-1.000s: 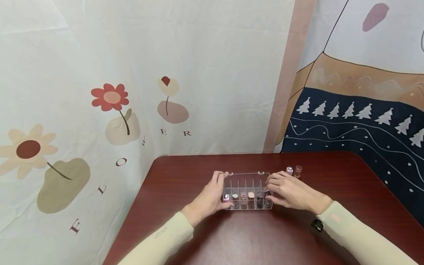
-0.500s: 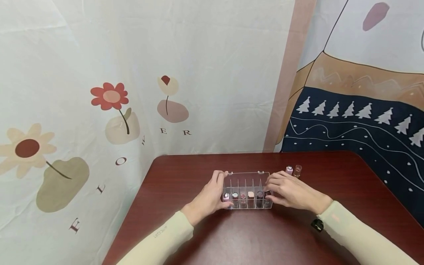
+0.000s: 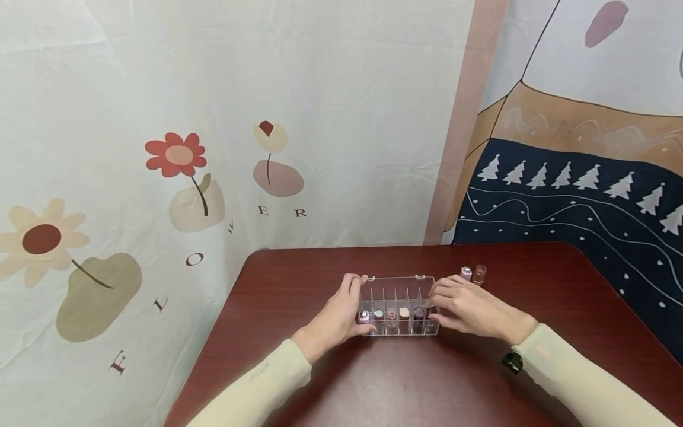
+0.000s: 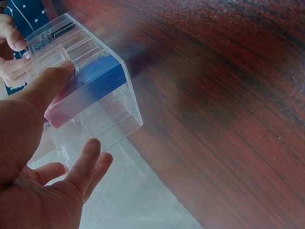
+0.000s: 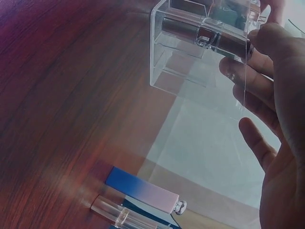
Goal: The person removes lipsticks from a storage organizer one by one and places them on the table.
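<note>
A clear acrylic lipstick organizer [image 3: 385, 335] with two rows of compartments stands on the table, lipsticks filling its front row. My left hand [image 3: 335, 309] grips its left end, thumb on the front and fingers spread toward the back. Beside that thumb, a blue-to-pink lipstick tube [image 4: 97, 86] shows through the end wall. At the other end, my right hand [image 3: 466, 309] pinches the top of a dark lipstick tube [image 5: 180, 30] with a silver band. That tube sits inside the front right compartment. The back-row compartments hold nothing.
Right of the organizer, behind my right hand, stand a blue-to-pink lipstick tube [image 5: 143, 189] and a clear-capped lipstick tube [image 3: 479, 274]. The dark red table [image 3: 299, 273] ends at patterned cloth hangings [image 3: 363, 178] at the back.
</note>
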Tool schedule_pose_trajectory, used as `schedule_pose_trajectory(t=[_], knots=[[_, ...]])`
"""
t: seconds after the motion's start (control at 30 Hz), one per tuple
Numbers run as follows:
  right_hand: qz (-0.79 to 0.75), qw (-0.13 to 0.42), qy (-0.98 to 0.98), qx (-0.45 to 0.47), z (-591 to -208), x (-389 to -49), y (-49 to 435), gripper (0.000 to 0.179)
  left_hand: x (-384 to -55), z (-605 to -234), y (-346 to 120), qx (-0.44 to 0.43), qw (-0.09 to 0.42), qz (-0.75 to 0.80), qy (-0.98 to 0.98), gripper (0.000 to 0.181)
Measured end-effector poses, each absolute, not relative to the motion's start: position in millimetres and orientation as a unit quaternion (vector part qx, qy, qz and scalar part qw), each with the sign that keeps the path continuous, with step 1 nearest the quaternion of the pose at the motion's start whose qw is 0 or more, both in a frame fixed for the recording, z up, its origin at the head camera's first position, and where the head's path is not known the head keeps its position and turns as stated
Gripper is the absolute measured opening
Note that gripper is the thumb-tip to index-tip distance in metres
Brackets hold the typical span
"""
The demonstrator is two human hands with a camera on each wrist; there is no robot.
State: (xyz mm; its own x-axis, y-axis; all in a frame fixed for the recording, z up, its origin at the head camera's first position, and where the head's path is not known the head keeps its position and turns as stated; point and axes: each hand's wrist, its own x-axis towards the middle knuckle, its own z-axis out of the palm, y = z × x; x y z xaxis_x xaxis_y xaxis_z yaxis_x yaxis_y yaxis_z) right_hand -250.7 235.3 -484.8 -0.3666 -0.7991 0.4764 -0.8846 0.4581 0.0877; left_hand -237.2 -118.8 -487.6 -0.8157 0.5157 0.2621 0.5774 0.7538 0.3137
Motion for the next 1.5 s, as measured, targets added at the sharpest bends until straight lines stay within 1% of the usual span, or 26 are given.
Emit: schedule_pose_trajectory(t=[0.2, 0.63, 1.03, 1.33, 1.47, 1.5], knots=[[0.096, 0.244, -0.821, 0.508, -481.7, -249.6, 235.8, 0.029, -237.2, -487.0, -118.7, -0.293, 0.080, -0.192, -0.933, 0.114], [0.117, 0.250, -0.821, 0.500, -470.5, -248.3, 239.2, 0.028, -238.6, -487.5, -118.9, -0.293, 0.085, -0.193, -0.932, 0.115], [0.157, 0.272, -0.805, 0.503, -460.2, -249.0, 243.6, 0.033, -238.5, -487.0, -118.5, -0.296, 0.083, -0.195, -0.931, 0.117], [0.171, 0.274, -0.816, 0.479, -451.7, -249.4, 251.9, 0.025, -238.4, -490.3, -117.8, -0.296, 0.090, -0.191, -0.932, 0.115], [0.177, 0.280, -0.817, 0.471, -448.8, -248.7, 256.1, 0.021, -242.6, -499.0, -121.1, -0.312, 0.105, -0.208, -0.921, 0.116], [0.179, 0.280, -0.818, 0.469, -448.4, -248.5, 257.4, 0.021, -248.8, -509.0, -124.3, -0.322, 0.117, -0.212, -0.915, 0.119]])
